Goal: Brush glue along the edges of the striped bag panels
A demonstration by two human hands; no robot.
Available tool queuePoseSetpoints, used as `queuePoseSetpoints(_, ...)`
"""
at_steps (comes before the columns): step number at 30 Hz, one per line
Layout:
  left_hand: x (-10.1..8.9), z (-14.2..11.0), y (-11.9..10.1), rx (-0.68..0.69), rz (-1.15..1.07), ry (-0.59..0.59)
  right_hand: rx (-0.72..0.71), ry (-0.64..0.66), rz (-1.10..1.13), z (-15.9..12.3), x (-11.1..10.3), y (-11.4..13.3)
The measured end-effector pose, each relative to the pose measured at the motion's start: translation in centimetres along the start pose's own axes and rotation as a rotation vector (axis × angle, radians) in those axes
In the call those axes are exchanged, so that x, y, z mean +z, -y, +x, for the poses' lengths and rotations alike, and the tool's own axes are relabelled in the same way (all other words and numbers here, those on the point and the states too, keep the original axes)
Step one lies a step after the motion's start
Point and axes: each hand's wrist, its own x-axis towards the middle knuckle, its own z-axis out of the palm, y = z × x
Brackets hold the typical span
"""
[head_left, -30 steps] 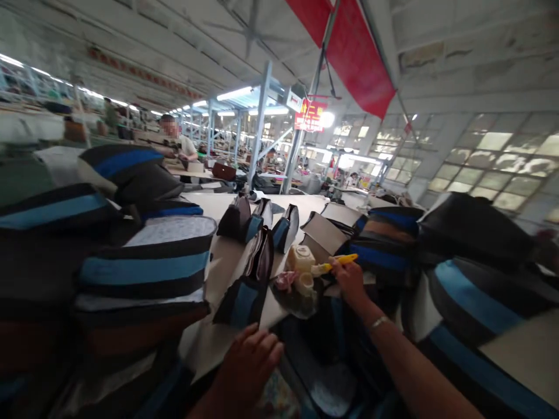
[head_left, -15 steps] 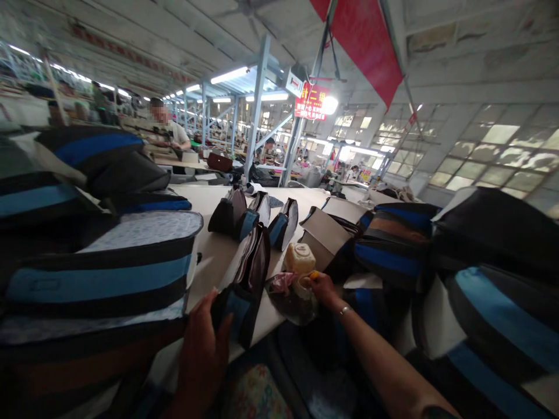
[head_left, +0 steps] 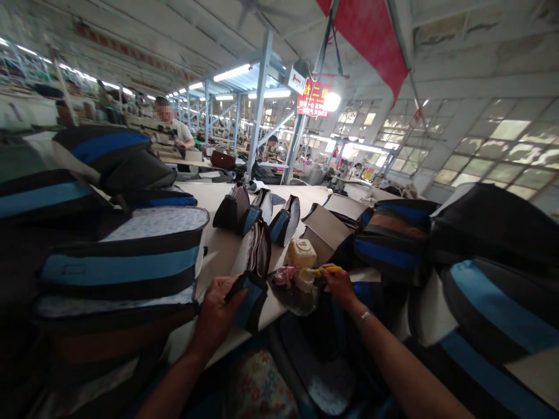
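My left hand (head_left: 216,311) is closed on the near end of a black and blue fabric bag piece (head_left: 251,294) that stands on the pale table (head_left: 220,250). My right hand (head_left: 338,285) pinches a yellow-handled tool (head_left: 326,270) over a small dish (head_left: 297,297) that holds a pale jar (head_left: 300,252) and a pink scrap. Several more black and blue pieces (head_left: 262,212) stand upright farther back on the table.
Tall stacks of black and blue striped bags (head_left: 117,262) rise at the left, and more stacks (head_left: 471,256) crowd the right. A person (head_left: 174,131) sits at a far bench. Blue steel posts (head_left: 257,122) and a red banner (head_left: 367,41) stand behind.
My left hand moved forward from the table's near edge and took hold of the bag piece. My right hand dipped to the dish and lifted the yellow tool slightly again.
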Motion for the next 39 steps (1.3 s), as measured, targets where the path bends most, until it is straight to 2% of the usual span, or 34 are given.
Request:
queuePoseSetpoints(3,0.1,-0.2,-1.3,0.024,-0.091,0.068,0.063,-0.075,0.058,-0.2,0.2,0.9)
queuePoseSetpoints(6,-0.1,-0.5,-3.0,0.073,-0.132,0.106,0.062,-0.14,0.093,-0.4,-0.4,3.2)
queuePoseSetpoints(8,-0.1,-0.6,-3.9,0.088,-0.142,0.13,0.045,-0.2,0.115,-0.4,-1.5,6.0)
queuePoseSetpoints(11,0.3,-0.8,-4.7,0.101,-0.159,0.17,-0.008,-0.241,0.208,-0.5,-3.4,12.0)
queuePoseSetpoints(12,0.6,-0.8,-4.9,0.1,-0.171,0.183,-0.063,-0.212,0.299,-0.7,-3.8,14.3)
queuePoseSetpoints(14,1.1,-0.8,-5.3,0.089,-0.202,0.21,-0.231,-0.076,0.408,-1.4,-4.4,18.9)
queuePoseSetpoints(16,1.4,-0.8,-5.9,0.071,-0.218,0.236,-0.405,0.113,0.4,-2.1,-4.3,22.6)
queuePoseSetpoints(18,1.4,-0.9,-6.7,0.059,-0.208,0.252,-0.58,0.259,0.295,-2.6,-3.8,25.0)
queuePoseSetpoints(21,0.9,-1.1,-7.6,0.049,-0.195,0.258,-0.826,0.359,0.076,-2.6,-3.4,25.9)
queuePoseSetpoints(24,0.2,-1.3,-8.0,0.037,-0.204,0.265,-0.903,0.442,-0.097,-2.2,-4.6,25.4)
queuePoseSetpoints(27,-0.3,-1.3,-7.9,0.034,-0.215,0.269,-0.9,0.483,-0.243,-2.2,-6.8,25.2)
queuePoseSetpoints(29,-0.4,-1.2,-7.9,0.042,-0.222,0.274,-0.885,0.426,-0.263,-2.6,-7.7,25.5)
queuePoseSetpoints(32,-0.2,-1.2,-8.0,0.062,-0.199,0.285,-0.809,0.311,-0.109,-3.2,-7.3,26.1)
queuePoseSetpoints(34,-0.1,-1.3,-8.1,0.077,-0.154,0.254,-0.774,0.318,-0.032,-3.4,-6.5,26.2)
queuePoseSetpoints(37,0.1,-1.9,-8.1,0.125,-0.08,0.165,-0.737,0.355,-0.105,-3.1,-5.9,26.0)
queuePoseSetpoints(39,0.4,-2.2,-8.1,0.178,-0.028,0.122,-0.67,0.299,-0.131,-3.0,-6.1,26.0)
